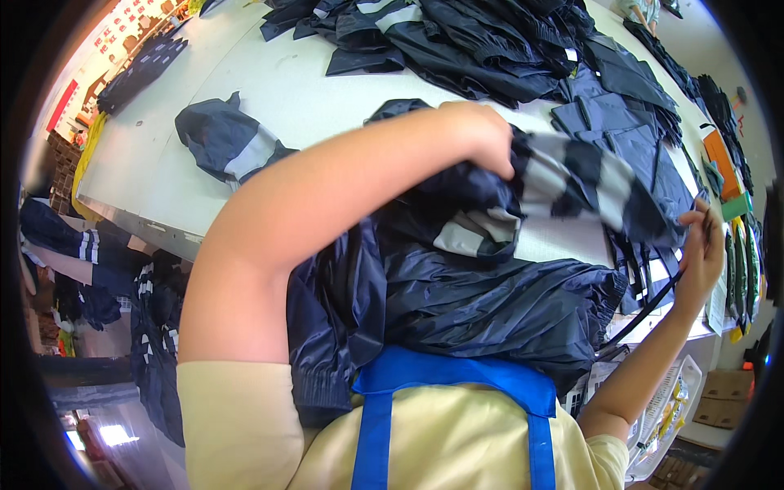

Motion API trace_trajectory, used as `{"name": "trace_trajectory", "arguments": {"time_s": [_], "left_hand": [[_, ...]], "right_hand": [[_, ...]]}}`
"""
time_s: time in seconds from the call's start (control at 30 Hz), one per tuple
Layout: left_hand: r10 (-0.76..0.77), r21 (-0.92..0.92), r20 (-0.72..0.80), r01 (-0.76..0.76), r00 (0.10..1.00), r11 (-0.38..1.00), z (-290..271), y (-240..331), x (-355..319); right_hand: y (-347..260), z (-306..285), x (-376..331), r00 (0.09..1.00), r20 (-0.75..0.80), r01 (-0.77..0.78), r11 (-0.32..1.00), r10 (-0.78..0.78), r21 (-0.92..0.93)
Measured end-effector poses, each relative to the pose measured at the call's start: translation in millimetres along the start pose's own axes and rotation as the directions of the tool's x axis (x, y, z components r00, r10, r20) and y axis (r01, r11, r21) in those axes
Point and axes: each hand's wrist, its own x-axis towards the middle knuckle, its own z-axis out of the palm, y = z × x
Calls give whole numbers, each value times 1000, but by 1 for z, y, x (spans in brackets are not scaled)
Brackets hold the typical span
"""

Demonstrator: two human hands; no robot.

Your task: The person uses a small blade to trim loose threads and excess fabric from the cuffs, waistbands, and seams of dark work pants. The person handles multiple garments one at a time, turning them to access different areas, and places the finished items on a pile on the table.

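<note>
My left hand (487, 140) reaches across the middle of the table, its fingers closed on a dark garment with light grey bands (563, 173). The banded part stretches to the right, blurred by motion, and its tapered end meets my right hand (701, 255). The fingers there are bent around that end; a thin dark piece also shows between them. A black cord or strap (649, 309) runs down from beside this hand. Dark navy fabric with a gathered elastic edge (498, 302) lies in front of my body, under the banded piece.
A large pile of dark garments (482, 49) covers the far side of the white table (286, 73). Folded dark pieces (621, 122) are stacked at right. One grey-banded piece (229, 143) lies at left. A white basket (686, 392) stands low at right.
</note>
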Motion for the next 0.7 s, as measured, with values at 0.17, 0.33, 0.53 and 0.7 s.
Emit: {"name": "trace_trajectory", "arguments": {"time_s": [0.17, 0.33, 0.53, 0.7], "left_hand": [[-99, -675, -459, -274, 883, 686, -36, -107, -10], [-556, -731, -525, -676, 644, -93, -89, -276, -148], [-999, -759, -35, -650, -20, 40, -11, -340, -289], [-665, -608, -688, 271, 290, 747, 69, -237, -296]], "right_hand": [[-73, 49, -42, 610, 792, 113, 987, 21, -113], [-60, 63, -60, 556, 815, 128, 953, 161, -276], [-43, 59, -34, 814, 553, -51, 971, 176, -234], [-30, 69, -18, 862, 477, -53, 967, 171, -250]]}}
